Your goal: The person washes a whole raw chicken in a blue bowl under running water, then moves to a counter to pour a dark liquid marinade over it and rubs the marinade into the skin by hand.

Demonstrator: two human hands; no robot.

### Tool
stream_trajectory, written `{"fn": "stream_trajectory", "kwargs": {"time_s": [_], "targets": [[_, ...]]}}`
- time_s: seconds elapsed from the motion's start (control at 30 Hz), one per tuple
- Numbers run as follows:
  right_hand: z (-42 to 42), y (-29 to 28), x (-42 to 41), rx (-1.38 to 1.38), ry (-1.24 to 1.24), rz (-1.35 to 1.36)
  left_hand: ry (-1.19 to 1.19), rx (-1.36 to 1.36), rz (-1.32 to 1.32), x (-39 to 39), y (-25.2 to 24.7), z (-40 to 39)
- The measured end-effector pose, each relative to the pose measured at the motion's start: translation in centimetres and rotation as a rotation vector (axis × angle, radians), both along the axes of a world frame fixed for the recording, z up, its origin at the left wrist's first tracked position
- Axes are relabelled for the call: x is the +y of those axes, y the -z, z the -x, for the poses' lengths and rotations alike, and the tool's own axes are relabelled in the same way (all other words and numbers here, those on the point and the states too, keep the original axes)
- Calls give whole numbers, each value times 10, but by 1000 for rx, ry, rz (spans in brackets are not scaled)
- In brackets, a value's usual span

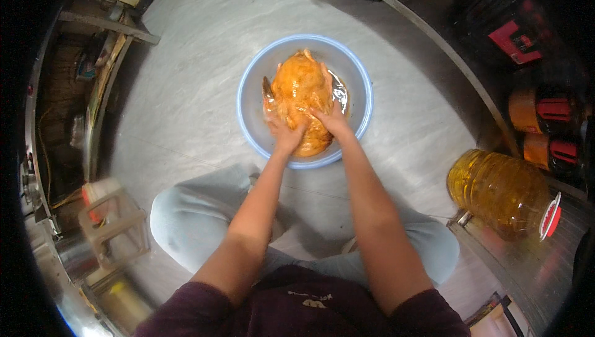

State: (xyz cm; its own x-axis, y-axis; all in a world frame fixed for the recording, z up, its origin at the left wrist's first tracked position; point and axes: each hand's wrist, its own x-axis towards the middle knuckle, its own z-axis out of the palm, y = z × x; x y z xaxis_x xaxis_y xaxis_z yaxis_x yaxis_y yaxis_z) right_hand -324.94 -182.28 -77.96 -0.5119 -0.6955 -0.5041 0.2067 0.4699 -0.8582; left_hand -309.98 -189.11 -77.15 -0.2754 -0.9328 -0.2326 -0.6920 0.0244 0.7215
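A whole plucked bird (301, 81), coated in a glossy orange-brown marinade, lies in a round blue plastic basin (253, 125) on the floor. Dark liquid (340, 93) pools along the basin's right inner side. With fingers around the bird's lower left side, my left hand (286, 135) grips it. On the opposite side my right hand (333, 120) holds it too, thumb on top and fingers partly hidden between bird and basin wall. A dark-tipped wing (267, 88) sticks out at the left.
A large jug of yellow oil (499, 193) stands at the right, near orange containers (525, 111) with red lids. A small plastic stool (114, 225) is at the lower left. Wooden shelving (104, 104) borders the left side. My bent knees flank the grey floor (186, 81).
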Motion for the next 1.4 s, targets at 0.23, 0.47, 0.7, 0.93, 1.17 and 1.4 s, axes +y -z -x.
{"fn": "stream_trajectory", "kwargs": {"time_s": [0.23, 0.47, 0.7, 0.93, 1.17, 1.4], "targets": [[-6, 16, -2, -642, 256, 68, -181, -74, -318, -23, 0, 9], [-2, -26, 4, -910, 370, 171, -246, 799, -1034, -38, 7, 0], [-12, -110, -24, -295, 229, 272, -379, 1053, -1353, -30, 9, 15], [-40, -118, -52, 364, -188, -162, -510, 1166, -1306, -19, 9, 26], [-49, -106, -53, 432, -214, 34, -639, 1064, -1035, -35, -21, -3], [-59, -73, -63, 754, -258, 207, -408, 775, -593, -41, -65, 15]]}}
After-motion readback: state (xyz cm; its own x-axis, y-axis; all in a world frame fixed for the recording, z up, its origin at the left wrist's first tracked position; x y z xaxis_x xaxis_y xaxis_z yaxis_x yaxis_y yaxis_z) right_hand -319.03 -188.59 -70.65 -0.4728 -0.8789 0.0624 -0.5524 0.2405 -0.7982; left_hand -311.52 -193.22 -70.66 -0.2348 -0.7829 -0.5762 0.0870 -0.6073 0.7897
